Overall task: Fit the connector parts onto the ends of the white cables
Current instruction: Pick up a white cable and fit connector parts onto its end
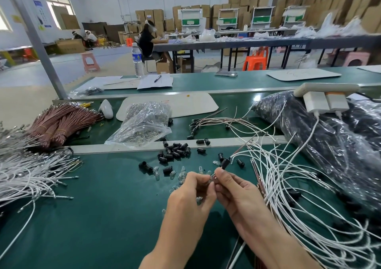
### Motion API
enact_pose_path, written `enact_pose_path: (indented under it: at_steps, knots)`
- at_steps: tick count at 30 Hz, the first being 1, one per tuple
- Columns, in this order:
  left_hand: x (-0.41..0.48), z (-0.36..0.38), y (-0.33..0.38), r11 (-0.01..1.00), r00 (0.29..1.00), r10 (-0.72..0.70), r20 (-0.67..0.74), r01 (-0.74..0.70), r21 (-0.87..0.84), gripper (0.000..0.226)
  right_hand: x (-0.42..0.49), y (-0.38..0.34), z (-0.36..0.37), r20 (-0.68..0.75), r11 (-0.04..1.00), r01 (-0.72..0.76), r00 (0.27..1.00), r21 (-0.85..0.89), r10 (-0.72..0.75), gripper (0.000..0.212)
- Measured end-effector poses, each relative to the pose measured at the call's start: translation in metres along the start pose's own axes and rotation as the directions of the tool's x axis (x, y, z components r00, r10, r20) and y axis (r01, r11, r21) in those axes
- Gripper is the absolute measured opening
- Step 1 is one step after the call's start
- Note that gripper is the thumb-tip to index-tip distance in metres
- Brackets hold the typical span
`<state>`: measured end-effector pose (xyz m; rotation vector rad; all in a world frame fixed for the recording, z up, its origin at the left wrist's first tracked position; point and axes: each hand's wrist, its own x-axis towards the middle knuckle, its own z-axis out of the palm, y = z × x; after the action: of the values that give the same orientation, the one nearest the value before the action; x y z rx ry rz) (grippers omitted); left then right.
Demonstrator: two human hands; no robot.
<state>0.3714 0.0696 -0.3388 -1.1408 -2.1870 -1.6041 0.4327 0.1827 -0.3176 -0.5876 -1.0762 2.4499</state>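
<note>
1. We see the right hand (pixel 241 196) just above the green tabletop (pixel 103 217). Its thumb and forefinger pinch a black connector part (pixel 226 162), which tilts up and away from us.
2. A white cable (pixel 245 152) leaves the far end of that part and runs right, into the loose white cables (pixel 288 188) sprawled over the right side of the tabletop.
3. The left hand (pixel 189 196) has its fingers curled, with the fingertips meeting those of the right hand. It pinches a small glassy piece (pixel 212 179) at the near end of the connector part; we cannot tell exactly what the piece is.
4. Beyond the hands lies a heap of black connector parts (pixel 175 150), with a few strays around it.
5. Between the heap and the hands, small clear bulbs (pixel 181 174) lie scattered on the tabletop.
6. At the left, a thick white cable bundle (pixel 26 175) fans out with its metal tips pointing right.
7. Behind it are the brown wire bundles (pixel 59 122), and beside those a clear plastic bag (pixel 144 122).
8. At the far right a large dark bag (pixel 329 136) lies under a power strip (pixel 325 89).
</note>
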Motion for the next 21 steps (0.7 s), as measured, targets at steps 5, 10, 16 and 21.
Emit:
enact_pose_path:
  at_steps: [5, 10, 16, 21]
  knots:
    - [-0.0012, -0.0004, -0.0014, 1.0, 1.0, 0.004, -0.002, -0.004, 0.015, 0.01, -0.0023, 0.0029, 0.0013, -0.005, 0.999, 0.025, 1.0, -0.025, -0.026, 0.01]
    - [-0.0017, -0.0005, 0.0035, 1.0, 1.0, 0.004, 0.007, -0.003, -0.021, 0.006, -0.0043, 0.0033, 0.0025, -0.021, 0.998, 0.054, 0.998, -0.032, -0.055, 0.011]
    - [-0.0028, -0.0005, 0.0013, 1.0, 1.0, 0.0, -0.02, 0.0, 0.005, 0.009, -0.0051, 0.0035, 0.0042, -0.022, 0.999, 0.045, 0.999, -0.024, -0.046, 0.01]
    - [-0.0019, -0.001, 0.0036, 0.996, 0.998, -0.06, -0.028, 0.058, -0.065, 0.011, -0.0076, 0.0054, 0.0068, -0.026, 1.0, 0.018, 1.0, 0.006, -0.018, 0.009]
